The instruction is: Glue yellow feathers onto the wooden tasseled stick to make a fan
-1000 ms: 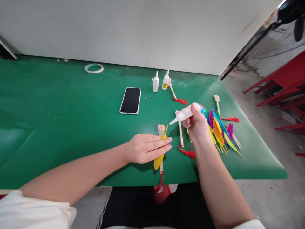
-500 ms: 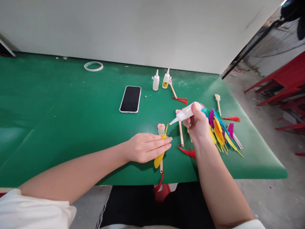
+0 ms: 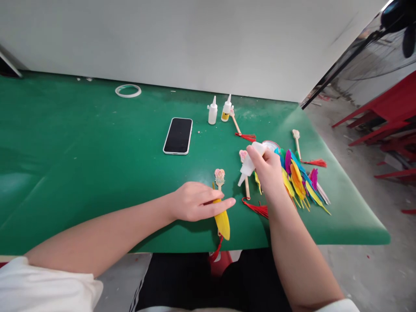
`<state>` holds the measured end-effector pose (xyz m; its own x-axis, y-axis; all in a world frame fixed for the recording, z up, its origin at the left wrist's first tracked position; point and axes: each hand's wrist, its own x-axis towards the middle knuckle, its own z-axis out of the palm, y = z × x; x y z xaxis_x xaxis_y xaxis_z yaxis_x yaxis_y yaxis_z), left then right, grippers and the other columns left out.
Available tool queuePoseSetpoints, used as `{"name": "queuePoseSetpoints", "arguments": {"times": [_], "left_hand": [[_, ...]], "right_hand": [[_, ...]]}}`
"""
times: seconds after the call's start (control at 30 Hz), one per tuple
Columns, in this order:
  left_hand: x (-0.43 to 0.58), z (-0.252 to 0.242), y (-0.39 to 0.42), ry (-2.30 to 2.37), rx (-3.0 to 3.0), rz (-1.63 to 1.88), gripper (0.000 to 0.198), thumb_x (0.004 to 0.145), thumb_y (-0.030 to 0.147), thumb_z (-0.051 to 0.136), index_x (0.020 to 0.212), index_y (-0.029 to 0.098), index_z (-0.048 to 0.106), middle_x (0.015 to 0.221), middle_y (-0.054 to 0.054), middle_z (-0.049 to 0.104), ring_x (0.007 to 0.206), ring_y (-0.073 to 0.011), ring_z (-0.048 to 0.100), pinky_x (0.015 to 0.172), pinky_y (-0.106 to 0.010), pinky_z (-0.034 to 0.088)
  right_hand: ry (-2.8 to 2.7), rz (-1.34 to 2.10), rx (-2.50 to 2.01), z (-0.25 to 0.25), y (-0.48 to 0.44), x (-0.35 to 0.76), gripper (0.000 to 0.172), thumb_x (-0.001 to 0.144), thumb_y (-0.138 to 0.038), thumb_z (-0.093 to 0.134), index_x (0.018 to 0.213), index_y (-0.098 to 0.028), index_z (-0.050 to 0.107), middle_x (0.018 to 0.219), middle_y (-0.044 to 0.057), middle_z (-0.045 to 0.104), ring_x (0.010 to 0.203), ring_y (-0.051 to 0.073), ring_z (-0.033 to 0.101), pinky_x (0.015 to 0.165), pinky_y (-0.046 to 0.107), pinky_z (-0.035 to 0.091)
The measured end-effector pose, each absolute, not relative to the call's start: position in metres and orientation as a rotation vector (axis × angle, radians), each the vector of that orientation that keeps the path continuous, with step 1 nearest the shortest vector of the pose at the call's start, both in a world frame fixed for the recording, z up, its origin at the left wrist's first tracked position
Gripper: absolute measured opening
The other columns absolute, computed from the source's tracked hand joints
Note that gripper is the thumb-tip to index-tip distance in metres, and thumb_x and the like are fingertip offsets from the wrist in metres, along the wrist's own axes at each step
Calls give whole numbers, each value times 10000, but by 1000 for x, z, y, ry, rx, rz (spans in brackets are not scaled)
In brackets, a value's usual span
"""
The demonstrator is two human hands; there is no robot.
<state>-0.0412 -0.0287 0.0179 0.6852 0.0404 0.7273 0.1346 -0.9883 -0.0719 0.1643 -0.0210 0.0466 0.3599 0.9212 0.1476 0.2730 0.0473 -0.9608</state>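
Near the tabletop (image 3: 182,241) edge, left grip (image 3: 192,201), fingers slightly parted, holds yellow feather (image 3: 223,225) across tasselled stick (image 3: 220,187), likely light, fragile, best taken by quill (image 3: 213,186); right grip (image 3: 268,167) wraps white bottle (image 3: 248,165), probably squeezable.

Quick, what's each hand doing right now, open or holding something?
Left hand: holding a yellow feather over a wooden stick.
Right hand: closed around a white bottle, tip pointing down.
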Motion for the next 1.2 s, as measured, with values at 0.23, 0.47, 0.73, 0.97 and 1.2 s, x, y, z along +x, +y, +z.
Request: {"name": "queuePoseSetpoints", "arguments": {"times": [0.23, 0.47, 0.73, 0.97, 1.2], "left_hand": [[-41, 16, -28, -119, -2767, -1251, 226, 825, 152, 538, 1046, 170, 585, 870, -32, 689, 695, -100, 649, 595, -182, 526], [-41, 19, -28, -56, -2819, -1172, 232, 815, 133, 556, 1040, 113, 609, 1067, -113, 652, 928, -157, 638, 744, -223, 552], [-40, 19, -28, 3, -2782, -1235, 262, 804, 160, 581, 1064, 134, 599, 1092, -140, 635, 1069, -195, 577, 808, -240, 540], [-41, 20, -29, 45, -2762, -1192, 251, 801, 151, 584, 1048, 116, 608, 1081, -117, 643, 1049, -185, 587, 880, -255, 522], [-38, 21, -30, 16, -2737, -1224, 243, 769, 105, 612, 1012, 111, 618, 892, -63, 669, 879, -177, 643, 775, -247, 563]], "right_hand": [[-1396, 487, -1616, 60, -31, 161, 437, 711, -544, 560, 507, -195, 396, 466, -43, 354, 456, 75, 308, 432, 239, 242], [-1663, 273, -1800, 76, -40, 161, 465, 686, -544, 595, 482, -197, 362, 412, -51, 327, 413, 67, 255, 428, 249, 207], [-1282, 764, -1510, 66, -29, 161, 397, 702, -573, 562, 625, -193, 480, 532, -30, 451, 466, 76, 377, 438, 230, 272], [-1147, 922, -1380, 58, -27, 159, 449, 697, -636, 521, 610, -203, 441, 476, -63, 322, 404, 58, 282, 394, 236, 204], [-976, 912, -1296, 61, -26, 159, 405, 701, -605, 546, 627, -209, 502, 454, -63, 325, 369, 59, 288, 373, 244, 197]]}}
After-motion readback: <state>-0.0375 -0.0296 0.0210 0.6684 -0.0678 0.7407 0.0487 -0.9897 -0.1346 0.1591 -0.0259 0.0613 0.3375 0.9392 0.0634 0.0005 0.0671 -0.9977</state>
